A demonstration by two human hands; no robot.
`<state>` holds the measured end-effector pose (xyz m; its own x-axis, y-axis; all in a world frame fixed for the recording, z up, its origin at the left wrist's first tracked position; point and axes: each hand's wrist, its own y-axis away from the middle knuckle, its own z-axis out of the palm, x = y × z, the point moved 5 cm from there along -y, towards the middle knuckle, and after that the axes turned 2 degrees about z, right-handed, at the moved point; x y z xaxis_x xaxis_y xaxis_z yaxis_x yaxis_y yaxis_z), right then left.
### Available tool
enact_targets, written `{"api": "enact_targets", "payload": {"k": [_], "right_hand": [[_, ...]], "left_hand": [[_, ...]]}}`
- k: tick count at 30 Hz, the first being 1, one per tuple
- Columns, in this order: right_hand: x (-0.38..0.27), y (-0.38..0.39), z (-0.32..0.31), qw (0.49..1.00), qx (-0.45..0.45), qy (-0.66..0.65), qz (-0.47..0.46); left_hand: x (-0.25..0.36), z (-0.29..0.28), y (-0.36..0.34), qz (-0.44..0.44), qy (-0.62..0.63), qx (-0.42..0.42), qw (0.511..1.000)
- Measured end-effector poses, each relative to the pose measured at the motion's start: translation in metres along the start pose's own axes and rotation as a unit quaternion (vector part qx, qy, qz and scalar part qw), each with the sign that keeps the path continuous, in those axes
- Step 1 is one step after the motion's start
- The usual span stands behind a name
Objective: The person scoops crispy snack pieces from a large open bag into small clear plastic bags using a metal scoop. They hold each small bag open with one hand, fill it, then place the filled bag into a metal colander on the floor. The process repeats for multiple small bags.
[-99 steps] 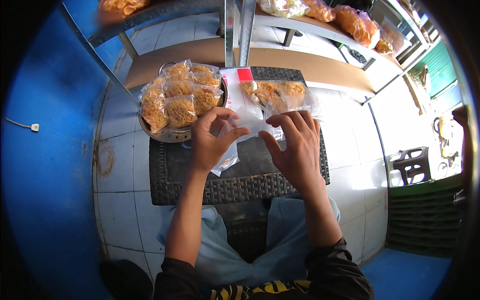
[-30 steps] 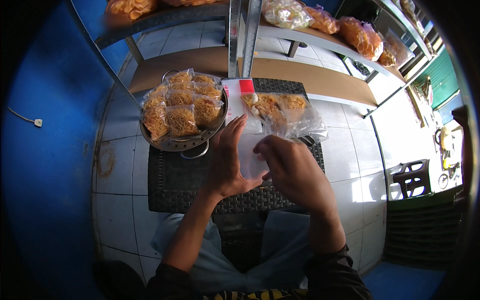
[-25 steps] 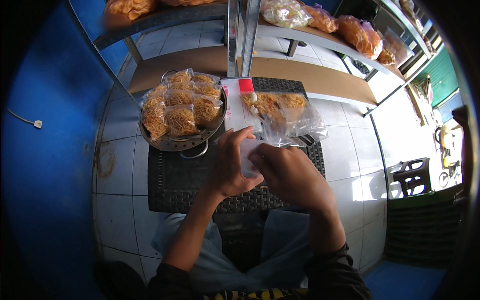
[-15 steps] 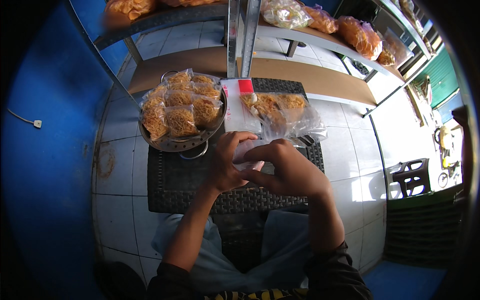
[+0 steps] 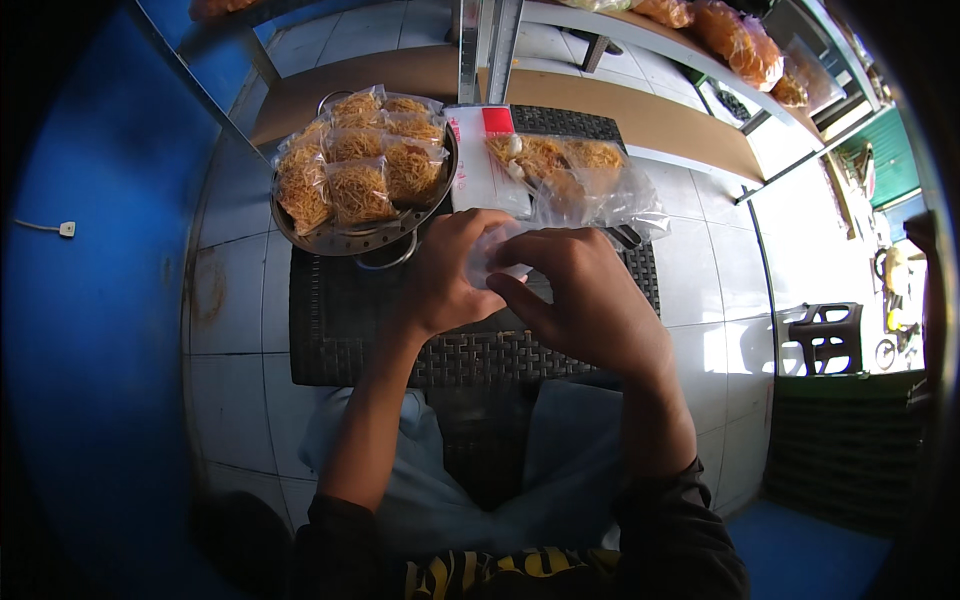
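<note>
My left hand (image 5: 452, 278) is curled around a small clear plastic bag (image 5: 482, 262), gripping it above the near part of a dark woven-top table (image 5: 350, 325). From the right, my right hand (image 5: 590, 300) pinches at the same bag, its bent fingers and thumb covering part of it. No contents show inside the bag. Beyond my left hand stands a round metal pan (image 5: 330, 243) with holes, piled with small clear packets of fried noodle-like strands (image 5: 360, 192). Beyond the hands lie a flat plastic bag pack (image 5: 485, 185) with a red patch and a larger clear bag of crispy snack (image 5: 570, 165).
Metal-framed shelves (image 5: 620, 110) with brown boards stand past the table, holding orange snack bags (image 5: 735, 45). A blue wall (image 5: 100, 300) with a white plug (image 5: 67, 229) rises at left. White floor tiles (image 5: 235, 310) surround the table, and a dark plastic chair (image 5: 828, 335) stands at right.
The view has tilted, so the table and pan sit higher in the picture. My right fingers have shifted slightly on the small bag, while my left hand keeps its grip.
</note>
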<state>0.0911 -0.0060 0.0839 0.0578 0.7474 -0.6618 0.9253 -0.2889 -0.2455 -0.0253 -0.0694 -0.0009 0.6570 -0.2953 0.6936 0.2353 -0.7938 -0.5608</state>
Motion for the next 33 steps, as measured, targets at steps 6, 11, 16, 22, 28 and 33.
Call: {"api": "enact_targets", "payload": {"k": [6,11,16,22,28,33], "right_hand": [[0.004,-0.003,0.007,0.999,-0.027,-0.024,0.019],[0.017,0.0,0.013,0.994,-0.084,0.006,0.068],[0.011,0.001,0.014,0.994,-0.086,-0.056,-0.029],[0.017,0.0,0.021,0.992,-0.123,-0.024,0.0],[0.018,0.002,0.019,0.992,-0.119,-0.034,0.008],[0.015,0.001,0.013,0.989,-0.132,-0.056,0.023]], "left_hand": [[-0.002,-0.003,-0.003,0.011,0.017,-0.015,1.0],[-0.002,-0.003,-0.004,0.039,-0.032,-0.022,0.998],[-0.002,-0.002,-0.003,0.037,-0.028,-0.055,0.997],[0.003,-0.001,-0.005,0.078,-0.021,-0.058,0.995],[0.006,0.002,-0.003,0.064,-0.037,-0.043,0.996],[0.001,0.006,-0.001,0.001,0.051,-0.026,0.998]]}}
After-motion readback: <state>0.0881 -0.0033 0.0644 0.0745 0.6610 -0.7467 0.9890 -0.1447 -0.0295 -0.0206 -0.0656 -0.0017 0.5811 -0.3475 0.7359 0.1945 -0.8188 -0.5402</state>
